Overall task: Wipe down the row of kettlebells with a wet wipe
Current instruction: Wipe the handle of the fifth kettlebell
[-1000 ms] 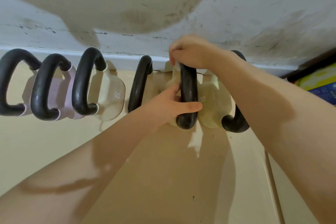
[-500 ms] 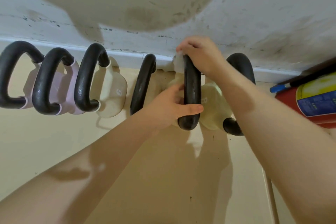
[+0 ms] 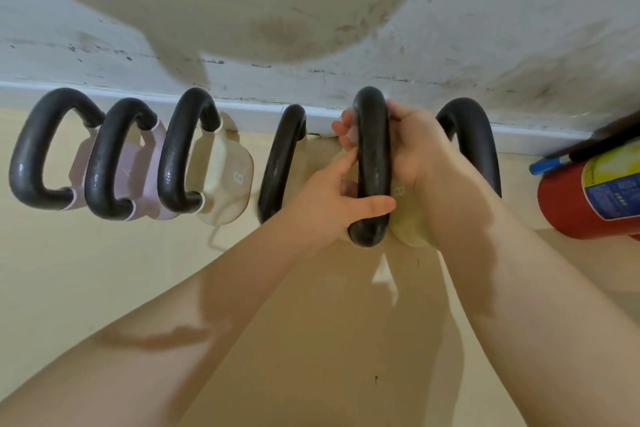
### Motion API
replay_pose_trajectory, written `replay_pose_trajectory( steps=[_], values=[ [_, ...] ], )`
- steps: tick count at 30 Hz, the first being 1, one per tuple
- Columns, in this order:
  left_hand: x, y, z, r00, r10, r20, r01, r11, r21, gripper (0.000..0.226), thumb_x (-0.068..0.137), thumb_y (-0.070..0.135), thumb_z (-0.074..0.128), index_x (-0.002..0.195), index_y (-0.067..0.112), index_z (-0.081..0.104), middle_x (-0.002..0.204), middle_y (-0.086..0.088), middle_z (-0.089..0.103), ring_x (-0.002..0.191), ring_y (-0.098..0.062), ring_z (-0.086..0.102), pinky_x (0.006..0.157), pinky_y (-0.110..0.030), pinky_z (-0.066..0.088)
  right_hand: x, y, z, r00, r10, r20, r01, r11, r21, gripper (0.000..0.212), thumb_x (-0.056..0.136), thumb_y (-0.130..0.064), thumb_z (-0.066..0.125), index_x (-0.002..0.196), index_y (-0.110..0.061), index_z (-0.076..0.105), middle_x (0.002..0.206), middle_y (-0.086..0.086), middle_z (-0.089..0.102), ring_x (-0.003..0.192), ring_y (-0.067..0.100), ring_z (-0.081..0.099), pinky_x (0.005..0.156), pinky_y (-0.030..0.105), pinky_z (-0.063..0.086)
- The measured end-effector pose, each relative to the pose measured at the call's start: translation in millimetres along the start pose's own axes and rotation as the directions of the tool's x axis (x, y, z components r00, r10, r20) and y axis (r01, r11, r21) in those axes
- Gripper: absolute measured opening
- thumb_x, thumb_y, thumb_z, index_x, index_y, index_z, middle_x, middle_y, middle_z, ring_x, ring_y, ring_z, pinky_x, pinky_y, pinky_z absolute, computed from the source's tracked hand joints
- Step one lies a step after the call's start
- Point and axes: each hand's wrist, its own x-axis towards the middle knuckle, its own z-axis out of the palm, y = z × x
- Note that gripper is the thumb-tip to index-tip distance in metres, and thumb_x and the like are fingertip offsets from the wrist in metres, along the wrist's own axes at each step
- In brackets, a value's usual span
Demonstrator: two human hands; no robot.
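Several kettlebells with black handles stand in a row along the wall. Two pink ones (image 3: 138, 163) are at the left, then a cream one marked 6 (image 3: 225, 177), then another black handle (image 3: 280, 163). My left hand (image 3: 332, 204) grips the near end of the black handle (image 3: 372, 149) of a pale yellow kettlebell marked 8. My right hand (image 3: 412, 146) is wrapped around the upper part of that same handle from the right. A bit of pale wet wipe (image 3: 351, 135) shows by its fingertips left of the handle. One more black-handled kettlebell (image 3: 474, 135) stands behind my right forearm.
A red fire extinguisher (image 3: 588, 198) with a yellow and blue label lies on the floor at the right. The scuffed white wall (image 3: 450, 28) and skirting run close behind the row. Beige floor lies in front.
My right hand has slid from the top of the handle down its right side, baring the top curve. The view has shifted, bringing the fire extinguisher further into sight.
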Motion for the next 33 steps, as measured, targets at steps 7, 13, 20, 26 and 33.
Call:
replay_pose_trajectory(
  steps=[7, 13, 20, 26, 33],
  values=[
    [2.8, -6.3, -0.3, 1.000, -0.002, 0.009, 0.002, 0.999, -0.044, 0.079, 0.077, 0.023, 0.072, 0.142, 0.040, 0.029, 0.088, 0.004, 0.072, 0.086, -0.010, 0.069, 0.089, -0.030, 0.052, 0.1, -5.3, -6.1, 0.999, 0.018, 0.033, -0.016, 0.999, -0.051, 0.051, 0.098, -0.042, 0.032, 0.119, -0.001, 0.055, 0.095, 0.009, 0.071, 0.108, 0.024, 0.063, 0.103, 0.042, 0.042],
    [-0.3, -7.9, 2.2, 1.000, 0.020, -0.005, -0.020, 0.998, -0.056, 0.074, 0.077, 0.024, 0.072, 0.140, 0.036, 0.035, 0.084, 0.003, 0.073, 0.083, -0.010, 0.070, 0.086, -0.029, 0.053, -5.2, -1.5, -7.4, 0.998, 0.022, 0.054, -0.016, 0.993, -0.120, 0.047, 0.098, -0.040, 0.036, 0.122, -0.003, 0.053, 0.098, 0.008, 0.068, 0.089, 0.020, 0.065, 0.094, 0.038, 0.049],
    [-10.0, -11.5, 14.0, 0.983, -0.082, -0.165, 0.052, 0.983, -0.176, 0.082, 0.075, 0.023, 0.074, 0.141, 0.024, 0.025, 0.106, 0.002, 0.070, 0.092, -0.005, 0.066, 0.064, -0.011, 0.048, -39.6, 44.3, -8.6, 0.949, -0.312, -0.055, 0.280, 0.907, -0.313, 0.030, 0.099, -0.037, 0.036, 0.095, -0.024, 0.064, 0.080, -0.003, 0.070, 0.076, 0.013, 0.068, 0.084, 0.036, 0.054],
    [-19.8, -12.8, 16.4, 0.979, -0.166, -0.114, 0.104, 0.902, -0.419, 0.044, 0.087, 0.023, 0.059, 0.130, 0.018, 0.049, 0.111, -0.003, 0.069, 0.101, -0.017, 0.065, 0.097, -0.038, 0.049, -70.0, 104.9, -21.9, 0.763, -0.631, 0.137, 0.576, 0.569, -0.587, 0.015, 0.096, -0.026, 0.034, 0.094, -0.023, 0.049, 0.088, 0.004, 0.053, 0.071, 0.005, 0.053, 0.063, 0.029, 0.045],
    [-32.8, -9.8, 11.8, 0.989, -0.122, -0.088, 0.058, 0.849, -0.525, 0.042, 0.099, 0.038, 0.028, 0.115, 0.018, 0.061, 0.098, 0.001, 0.070, 0.094, -0.011, 0.063, 0.085, -0.025, 0.048, -47.7, 83.8, -35.5, 0.518, -0.674, 0.527, 0.411, -0.345, -0.844, 0.044, 0.098, -0.035, 0.028, 0.121, -0.015, 0.060, 0.148, 0.011, 0.038, 0.138, 0.032, 0.031, 0.116, 0.043, 0.018]
  ],
)
